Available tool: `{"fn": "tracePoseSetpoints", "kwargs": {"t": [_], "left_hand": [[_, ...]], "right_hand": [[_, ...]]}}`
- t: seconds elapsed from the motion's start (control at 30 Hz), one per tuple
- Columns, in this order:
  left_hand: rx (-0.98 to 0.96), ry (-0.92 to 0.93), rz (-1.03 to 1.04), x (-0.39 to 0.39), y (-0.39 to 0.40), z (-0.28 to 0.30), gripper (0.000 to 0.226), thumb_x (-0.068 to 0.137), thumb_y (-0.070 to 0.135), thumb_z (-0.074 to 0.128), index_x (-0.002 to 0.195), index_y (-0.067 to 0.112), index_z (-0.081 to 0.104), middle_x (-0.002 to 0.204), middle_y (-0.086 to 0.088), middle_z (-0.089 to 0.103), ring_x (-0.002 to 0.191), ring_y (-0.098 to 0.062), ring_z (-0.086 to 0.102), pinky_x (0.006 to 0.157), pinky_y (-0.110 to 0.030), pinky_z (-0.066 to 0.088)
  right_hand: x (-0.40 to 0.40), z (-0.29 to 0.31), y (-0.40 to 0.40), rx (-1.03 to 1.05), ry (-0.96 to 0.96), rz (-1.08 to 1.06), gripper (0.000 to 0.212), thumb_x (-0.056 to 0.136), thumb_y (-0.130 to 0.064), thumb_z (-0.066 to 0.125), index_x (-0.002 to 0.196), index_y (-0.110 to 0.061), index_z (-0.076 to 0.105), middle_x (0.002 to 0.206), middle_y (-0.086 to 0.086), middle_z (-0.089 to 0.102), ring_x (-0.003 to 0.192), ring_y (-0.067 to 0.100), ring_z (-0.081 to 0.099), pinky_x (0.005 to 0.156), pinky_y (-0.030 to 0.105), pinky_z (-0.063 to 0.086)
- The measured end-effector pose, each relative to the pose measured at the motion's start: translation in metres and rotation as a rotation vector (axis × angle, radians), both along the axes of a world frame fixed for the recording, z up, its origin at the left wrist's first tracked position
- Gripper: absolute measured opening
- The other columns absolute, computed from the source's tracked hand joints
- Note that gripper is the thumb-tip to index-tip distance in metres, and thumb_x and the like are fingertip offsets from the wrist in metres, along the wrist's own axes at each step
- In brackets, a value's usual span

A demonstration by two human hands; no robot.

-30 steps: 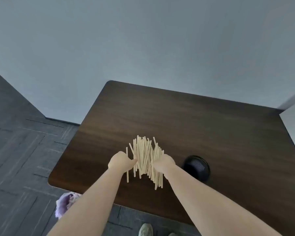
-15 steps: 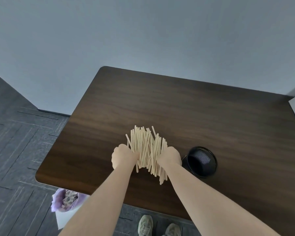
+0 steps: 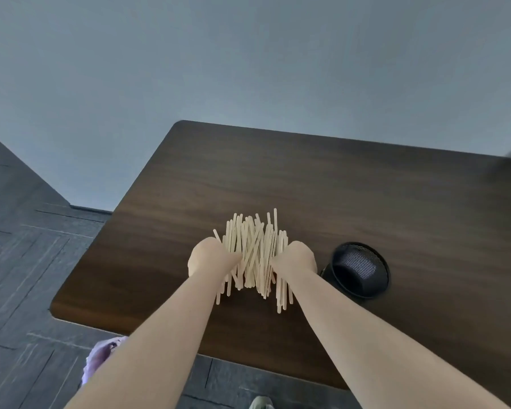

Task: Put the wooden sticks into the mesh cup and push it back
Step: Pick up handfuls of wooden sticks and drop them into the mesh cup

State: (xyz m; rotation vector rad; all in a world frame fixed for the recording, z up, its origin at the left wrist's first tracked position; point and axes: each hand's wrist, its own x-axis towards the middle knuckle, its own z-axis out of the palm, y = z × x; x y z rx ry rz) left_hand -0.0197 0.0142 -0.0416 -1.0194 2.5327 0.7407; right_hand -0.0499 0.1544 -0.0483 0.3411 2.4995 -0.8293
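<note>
We see both hands pressed against a loose bundle of wooden sticks (image 3: 255, 255) on the dark wood surface (image 3: 337, 187). The left hand (image 3: 210, 256) is curled against the bundle's left side and the right hand (image 3: 297, 258) against its right side, so the sticks lie squeezed between the two. The fingers of both hands are bent inward around the pile, touching it, though most of them are hidden behind the knuckles; we cannot tell whether any stick is lifted clear of the surface. The sticks fan out beyond the fingers toward the far edge, and their near ends poke back past the wrists, uneven in length of overhang. Just beside the right hand, on its outer side, stands the black mesh cup (image 3: 359, 268), upright with its mouth open toward us and no sticks in it. It is near the right wrist but apart from the sticks.
</note>
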Motion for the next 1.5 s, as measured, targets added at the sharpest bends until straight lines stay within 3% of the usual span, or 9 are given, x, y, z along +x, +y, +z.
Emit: {"fn": "tracePoseSetpoints", "kwargs": {"t": [0.4, 0.63, 0.8, 1.03, 1.1, 1.23, 1.33, 1.43, 1.5], "left_hand": [[-0.158, 0.046, -0.173, -0.01, -0.012, -0.006, 0.035, 0.08, 0.031, 0.065, 0.064, 0.013, 0.04, 0.065, 0.002, 0.046, 0.055, -0.01, 0.043, 0.055, -0.025, 0.038], [-0.24, 0.145, -0.241, 0.005, -0.006, -0.012, 0.034, 0.081, 0.026, 0.061, 0.059, 0.009, 0.041, 0.056, -0.002, 0.043, 0.05, -0.015, 0.042, 0.048, -0.025, 0.034], [-0.319, 0.207, -0.29, 0.027, 0.003, -0.013, 0.031, 0.082, 0.029, 0.061, 0.064, 0.011, 0.045, 0.065, -0.002, 0.05, 0.073, -0.023, 0.056, 0.068, -0.029, 0.045], [-0.318, 0.193, -0.283, 0.028, 0.005, -0.014, 0.03, 0.087, 0.026, 0.057, 0.065, 0.012, 0.043, 0.067, 0.0, 0.047, 0.081, -0.024, 0.054, 0.071, -0.029, 0.044], [-0.32, 0.208, -0.273, 0.028, 0.004, -0.016, 0.024, 0.087, 0.026, 0.055, 0.071, 0.01, 0.047, 0.068, 0.0, 0.046, 0.082, -0.023, 0.054, 0.071, -0.029, 0.044], [-0.3, 0.243, -0.286, 0.03, -0.002, -0.015, 0.01, 0.086, 0.016, 0.051, 0.087, 0.007, 0.054, 0.068, -0.001, 0.046, 0.08, -0.024, 0.055, 0.071, -0.029, 0.046], [-0.273, 0.252, -0.272, 0.028, -0.006, -0.019, 0.015, 0.087, 0.01, 0.045, 0.072, 0.007, 0.05, 0.068, -0.002, 0.051, 0.073, -0.022, 0.057, 0.066, -0.028, 0.046], [-0.244, 0.227, -0.288, 0.028, 0.0, -0.018, 0.033, 0.092, 0.002, 0.038, 0.116, 0.007, 0.06, 0.112, -0.009, 0.065, 0.102, -0.028, 0.064, 0.082, -0.033, 0.051], [-0.246, 0.233, -0.27, 0.029, 0.004, -0.015, 0.042, 0.095, -0.004, 0.038, 0.135, -0.002, 0.048, 0.14, -0.016, 0.051, 0.125, -0.031, 0.053, 0.097, -0.034, 0.046]], "right_hand": [[0.001, -0.021, 0.002, -0.037, 0.232, 0.087, 0.026, 0.081, -0.009, 0.051, 0.058, -0.015, 0.04, 0.057, -0.002, 0.044, 0.049, 0.013, 0.041, 0.041, 0.023, 0.03], [0.016, -0.027, 0.009, -0.08, 0.384, 0.15, 0.029, 0.084, -0.009, 0.05, 0.058, -0.013, 0.037, 0.058, -0.001, 0.041, 0.047, 0.013, 0.038, 0.042, 0.022, 0.03], [0.031, -0.027, 0.009, -0.144, 0.525, 0.123, 0.023, 0.089, -0.011, 0.046, 0.067, -0.008, 0.042, 0.068, 0.001, 0.047, 0.059, 0.017, 0.046, 0.045, 0.024, 0.031], [0.038, -0.024, 0.006, -0.09, 0.443, 0.139, 0.015, 0.089, 0.0, 0.042, 0.074, -0.006, 0.041, 0.064, 0.001, 0.039, 0.052, 0.011, 0.036, 0.044, 0.021, 0.029], [0.035, -0.024, 0.005, -0.076, 0.434, 0.141, 0.009, 0.089, 0.001, 0.041, 0.09, -0.003, 0.049, 0.064, 0.001, 0.04, 0.052, 0.011, 0.036, 0.043, 0.021, 0.028], [0.027, -0.028, -0.004, -0.056, 0.413, 0.119, 0.037, 0.09, 0.0, 0.04, 0.126, 0.002, 0.046, 0.071, 0.003, 0.045, 0.07, 0.02, 0.05, 0.051, 0.024, 0.035], [0.022, -0.026, -0.011, -0.083, 0.391, 0.091, 0.041, 0.091, -0.001, 0.037, 0.131, 0.004, 0.039, 0.108, 0.014, 0.059, 0.098, 0.029, 0.058, 0.073, 0.033, 0.041], [0.021, -0.027, -0.012, -0.095, 0.409, 0.059, 0.038, 0.091, -0.004, 0.036, 0.129, 0.001, 0.038, 0.115, 0.016, 0.056, 0.1, 0.029, 0.055, 0.082, 0.038, 0.042], [0.021, -0.027, -0.009, -0.083, 0.441, 0.046, 0.033, 0.093, -0.004, 0.034, 0.126, 0.001, 0.04, 0.103, 0.014, 0.052, 0.093, 0.029, 0.053, 0.077, 0.036, 0.04]]}}
